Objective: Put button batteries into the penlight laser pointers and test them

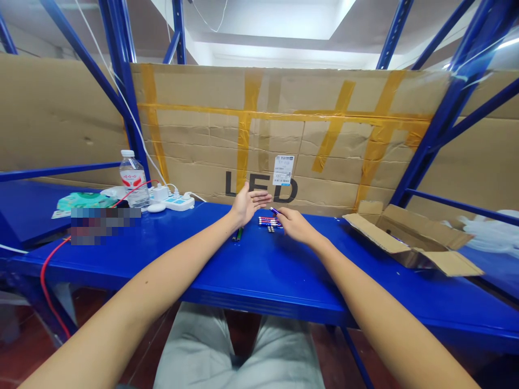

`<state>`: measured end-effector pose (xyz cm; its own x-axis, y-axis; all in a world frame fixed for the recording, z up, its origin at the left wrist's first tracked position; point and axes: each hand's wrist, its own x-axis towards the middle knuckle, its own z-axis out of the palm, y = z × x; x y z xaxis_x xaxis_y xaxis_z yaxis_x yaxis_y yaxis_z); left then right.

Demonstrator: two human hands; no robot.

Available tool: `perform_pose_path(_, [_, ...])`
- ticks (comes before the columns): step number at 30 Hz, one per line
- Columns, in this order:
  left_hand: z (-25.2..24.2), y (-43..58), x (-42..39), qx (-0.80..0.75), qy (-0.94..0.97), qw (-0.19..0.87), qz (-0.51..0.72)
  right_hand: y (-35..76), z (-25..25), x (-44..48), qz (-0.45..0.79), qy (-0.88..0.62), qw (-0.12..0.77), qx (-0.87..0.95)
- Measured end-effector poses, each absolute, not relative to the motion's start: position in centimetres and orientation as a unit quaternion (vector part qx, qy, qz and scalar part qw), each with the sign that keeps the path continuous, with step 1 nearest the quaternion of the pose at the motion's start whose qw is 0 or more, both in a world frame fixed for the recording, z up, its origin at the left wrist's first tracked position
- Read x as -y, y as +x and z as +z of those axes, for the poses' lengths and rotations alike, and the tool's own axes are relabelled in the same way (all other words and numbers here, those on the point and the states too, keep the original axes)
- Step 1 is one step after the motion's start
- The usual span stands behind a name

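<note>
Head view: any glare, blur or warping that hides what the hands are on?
Head view: even overhead light; wide-angle bending at the rack posts; a pixelated patch left of the left hand; the small pens by the right hand are too tiny for detail.

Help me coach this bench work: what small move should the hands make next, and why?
Probably bring the open left hand down beside the small pens: it hovers empty above the blue shelf, while the right hand already pinches one pen at the pile.
</note>
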<state>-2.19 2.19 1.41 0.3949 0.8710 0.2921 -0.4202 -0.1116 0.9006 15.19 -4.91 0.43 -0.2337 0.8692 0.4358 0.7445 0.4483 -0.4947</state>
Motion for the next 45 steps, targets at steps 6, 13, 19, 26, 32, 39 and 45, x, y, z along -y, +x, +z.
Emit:
perform_pose_path(6, [1.3, -2.6, -2.4, -0.199, 0.550, 0.631, 0.510, 15.5, 0.5, 4.6, 0.082, -0.533, 0.344, 0.769])
perform_pose_path(13, [1.1, -2.8, -2.8, -0.197, 0.554, 0.640, 0.495, 15.8, 0.7, 4.6, 0.081, -0.532, 0.345, 0.769])
perform_pose_path(19, [1.3, -2.8, -2.6, -0.197, 0.542, 0.646, 0.501, 16.0, 0.7, 4.6, 0.104, -0.527, 0.352, 0.767])
perform_pose_path(26, [1.3, -2.9, -2.5, -0.199, 0.560, 0.633, 0.496, 15.9, 0.7, 4.7, 0.098, -0.525, 0.353, 0.768])
perform_pose_path(32, [1.3, -2.9, -2.6, -0.197, 0.568, 0.626, 0.497, 16.3, 0.5, 4.3, 0.078, -0.515, 0.364, 0.772])
perform_pose_path(39, [1.2, -2.8, -2.6, -0.194, 0.565, 0.620, 0.508, 16.8, 0.3, 3.7, 0.061, -0.530, 0.363, 0.764])
perform_pose_path(45, [1.2, -2.8, -2.7, -0.194, 0.562, 0.627, 0.503, 16.8, 0.4, 3.9, 0.061, -0.524, 0.364, 0.767])
